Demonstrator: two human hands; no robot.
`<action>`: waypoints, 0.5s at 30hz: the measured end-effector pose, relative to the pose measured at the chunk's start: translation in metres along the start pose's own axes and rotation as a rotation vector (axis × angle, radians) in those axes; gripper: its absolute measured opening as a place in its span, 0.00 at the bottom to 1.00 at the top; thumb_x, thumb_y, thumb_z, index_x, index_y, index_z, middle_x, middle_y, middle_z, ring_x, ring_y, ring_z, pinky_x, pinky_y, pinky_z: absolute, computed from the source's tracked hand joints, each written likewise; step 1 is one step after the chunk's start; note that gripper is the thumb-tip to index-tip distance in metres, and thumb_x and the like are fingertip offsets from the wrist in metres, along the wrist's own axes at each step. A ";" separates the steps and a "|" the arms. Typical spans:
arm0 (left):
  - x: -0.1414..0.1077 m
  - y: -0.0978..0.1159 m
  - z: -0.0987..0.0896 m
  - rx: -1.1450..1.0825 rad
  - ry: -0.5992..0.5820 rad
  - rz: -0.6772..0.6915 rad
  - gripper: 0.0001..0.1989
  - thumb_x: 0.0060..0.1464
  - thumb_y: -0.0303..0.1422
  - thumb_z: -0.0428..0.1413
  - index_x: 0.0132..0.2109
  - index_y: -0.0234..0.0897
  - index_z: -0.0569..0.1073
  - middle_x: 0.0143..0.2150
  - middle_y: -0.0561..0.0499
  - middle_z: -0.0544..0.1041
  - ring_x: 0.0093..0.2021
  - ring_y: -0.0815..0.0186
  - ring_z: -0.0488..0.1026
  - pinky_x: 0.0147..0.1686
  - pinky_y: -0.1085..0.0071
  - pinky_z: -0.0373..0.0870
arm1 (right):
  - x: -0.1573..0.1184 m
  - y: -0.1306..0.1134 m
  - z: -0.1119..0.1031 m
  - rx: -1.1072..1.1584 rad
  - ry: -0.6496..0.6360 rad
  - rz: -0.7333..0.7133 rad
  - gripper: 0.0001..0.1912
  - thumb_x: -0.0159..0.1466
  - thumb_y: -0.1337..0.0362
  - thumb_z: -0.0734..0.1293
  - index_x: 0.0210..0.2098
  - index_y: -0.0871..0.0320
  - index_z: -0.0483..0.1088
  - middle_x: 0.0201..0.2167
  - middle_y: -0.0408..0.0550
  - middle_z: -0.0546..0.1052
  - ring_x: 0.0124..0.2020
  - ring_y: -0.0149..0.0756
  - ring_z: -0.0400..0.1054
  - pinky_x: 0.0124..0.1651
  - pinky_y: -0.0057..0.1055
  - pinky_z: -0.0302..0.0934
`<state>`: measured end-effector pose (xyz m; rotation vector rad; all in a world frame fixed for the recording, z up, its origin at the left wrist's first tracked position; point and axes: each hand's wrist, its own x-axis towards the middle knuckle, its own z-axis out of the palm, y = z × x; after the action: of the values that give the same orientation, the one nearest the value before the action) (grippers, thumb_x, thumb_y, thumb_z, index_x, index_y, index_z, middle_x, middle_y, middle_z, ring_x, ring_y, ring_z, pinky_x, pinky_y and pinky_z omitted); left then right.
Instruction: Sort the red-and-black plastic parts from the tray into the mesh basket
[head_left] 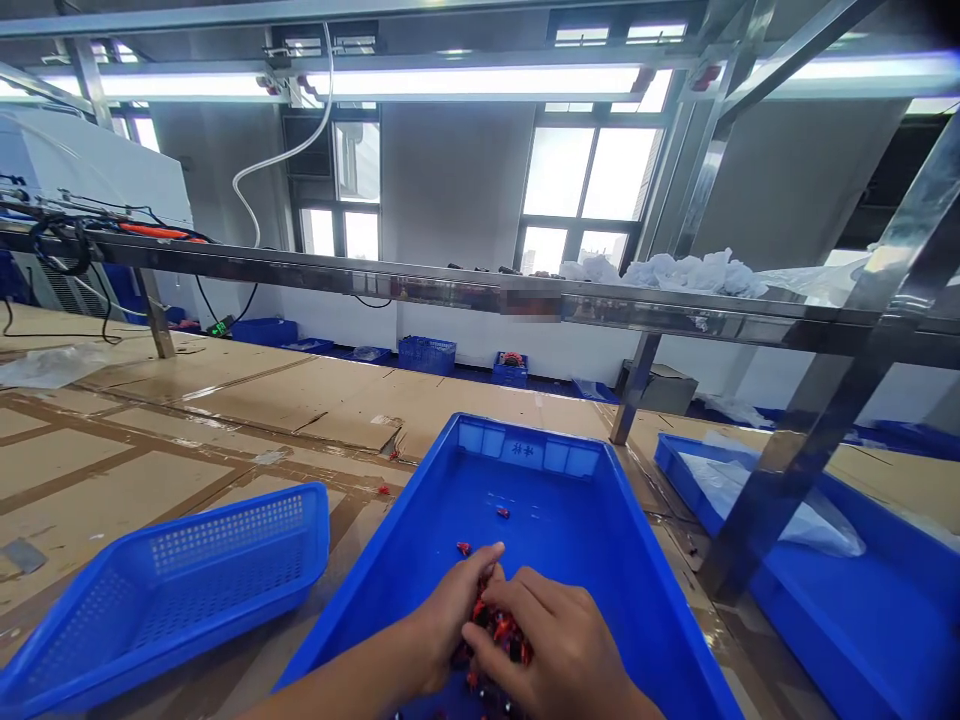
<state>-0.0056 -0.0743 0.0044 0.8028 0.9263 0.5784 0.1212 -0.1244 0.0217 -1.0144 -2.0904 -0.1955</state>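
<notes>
Both hands are low inside a long, deep blue plastic tray [651, 560]. My left hand [450, 610] is cupped on its side with the thumb raised, curled around a heap of small red-and-black parts [504, 628]. From the right, my right hand [562, 630] curls its fingers over the same heap, thumb and fingertips closed on it. The exact kind of these parts is too small to make out. More of them lie beneath the hands at the bottom edge. Two loose red pieces rest on the tray floor beyond, one [463, 549] by my left thumb and another [503, 512] farther off.
A shallow blue perforated basket [225, 590] stands on the cardboard-covered table [135, 480] at left. To the right, behind a slanting metal post [787, 480], is another blue tray [862, 610] with a plastic bag. A metal shelf rail [420, 285] crosses above the table.
</notes>
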 end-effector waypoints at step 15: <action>-0.013 0.005 0.008 -0.007 -0.119 -0.128 0.29 0.53 0.56 0.46 0.28 0.33 0.71 0.19 0.52 0.65 0.15 0.74 0.58 0.11 0.79 0.44 | 0.000 0.004 0.005 -0.022 0.059 -0.042 0.08 0.62 0.63 0.67 0.40 0.57 0.73 0.27 0.49 0.78 0.27 0.37 0.73 0.27 0.29 0.63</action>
<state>-0.0057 -0.0840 0.0169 0.7580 0.8589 0.4174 0.1213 -0.1197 0.0179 -0.9674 -2.0615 -0.2669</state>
